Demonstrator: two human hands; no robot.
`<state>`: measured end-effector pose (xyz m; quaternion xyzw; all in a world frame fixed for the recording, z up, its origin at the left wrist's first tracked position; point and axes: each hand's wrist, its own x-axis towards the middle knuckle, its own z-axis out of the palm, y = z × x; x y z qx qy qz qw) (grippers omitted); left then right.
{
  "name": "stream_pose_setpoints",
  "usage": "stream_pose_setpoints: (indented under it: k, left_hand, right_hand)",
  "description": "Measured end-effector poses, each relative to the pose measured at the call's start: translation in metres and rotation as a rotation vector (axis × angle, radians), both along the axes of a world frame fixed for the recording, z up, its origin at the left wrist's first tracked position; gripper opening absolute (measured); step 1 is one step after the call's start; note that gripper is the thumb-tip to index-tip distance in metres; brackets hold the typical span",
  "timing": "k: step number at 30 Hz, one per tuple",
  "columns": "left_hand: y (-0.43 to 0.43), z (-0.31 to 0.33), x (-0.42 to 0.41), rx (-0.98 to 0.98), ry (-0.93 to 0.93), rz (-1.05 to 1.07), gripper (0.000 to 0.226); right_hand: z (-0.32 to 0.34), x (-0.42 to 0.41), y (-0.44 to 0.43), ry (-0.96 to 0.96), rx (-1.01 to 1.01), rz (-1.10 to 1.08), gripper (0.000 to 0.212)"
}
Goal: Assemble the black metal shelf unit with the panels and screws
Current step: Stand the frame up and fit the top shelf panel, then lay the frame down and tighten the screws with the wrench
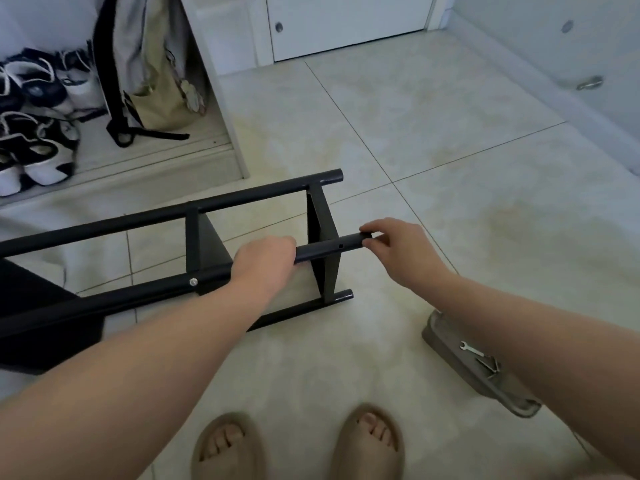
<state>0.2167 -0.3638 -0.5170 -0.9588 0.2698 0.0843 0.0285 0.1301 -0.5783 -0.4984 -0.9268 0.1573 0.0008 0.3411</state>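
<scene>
The black metal shelf unit [194, 220] lies on its side on the tiled floor, with round tubes running left to right and dark panels [320, 233] between them. My left hand [265, 263] grips the nearest upper tube from above. My right hand [391, 245] pinches the open end of that same tube [332, 249], just past a small screw hole. A silver screw head [193, 281] shows on the tube to the left of my left hand.
A grey tray [446, 344] at the lower right holds a small wrench [470, 349] and loose screws. Shoes [38, 133] and a bag [152, 74] fill a cupboard at the upper left. My sandalled feet [298, 445] stand on the floor below the shelf.
</scene>
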Motion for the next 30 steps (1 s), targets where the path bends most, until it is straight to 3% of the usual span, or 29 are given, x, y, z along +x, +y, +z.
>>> stream_pose_setpoints:
  k: [9,14,18,20,27,30]
  left_hand:
    - [0.018,0.003,-0.004,-0.125,0.175,0.019,0.030]
    - [0.027,0.015,-0.012,-0.135,0.236,0.019,0.029]
    - [0.010,0.029,-0.028,-0.226,-0.108,-0.143,0.035]
    - [-0.008,0.033,-0.039,-0.308,-0.170,-0.256,0.030]
    - [-0.083,-0.009,-0.097,-0.232,0.048,-0.632,0.033]
    - [-0.114,-0.037,-0.120,-0.178,0.140,-0.680,0.038]
  right_hand:
    - [-0.007,0.012,0.013,0.007,0.010,-0.025,0.023]
    - [0.002,0.004,0.016,0.065,-0.028,0.103,0.033]
    - [0.010,-0.033,-0.012,0.137,-0.187,0.203,0.046]
    - [0.007,-0.060,-0.035,0.205,-0.249,0.209,0.048]
    - [-0.024,-0.152,-0.132,0.600,-0.417,0.056,0.047]
    - [-0.049,-0.180,-0.159,0.664,-0.396,-0.024,0.042]
